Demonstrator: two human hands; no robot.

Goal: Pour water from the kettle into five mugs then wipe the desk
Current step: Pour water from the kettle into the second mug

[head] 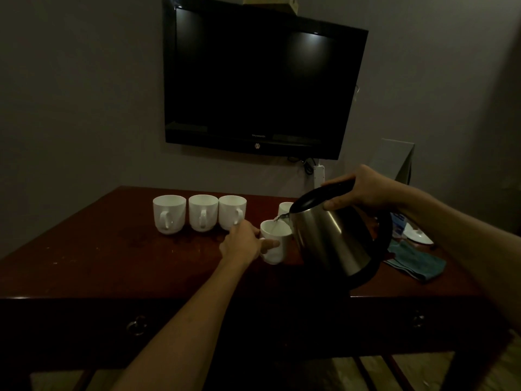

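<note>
Right of centre in the frame, the right hand (363,190) grips the black handle of the steel kettle (335,241), fingers wrapped round it. The kettle is tilted left, its spout just above the rim of a white mug (277,249), and a thin stream runs into it. The left hand (242,244) holds this mug at its handle side, fingers curled round it. Three more mugs (203,213) stand in a row left of centre on the dark wooden desk (98,255), handles toward the camera. A fifth mug (284,208) peeks out behind the spout. A teal cloth (417,263) lies at the right of the frame on the desk. A black TV (259,77) hangs above.
</note>
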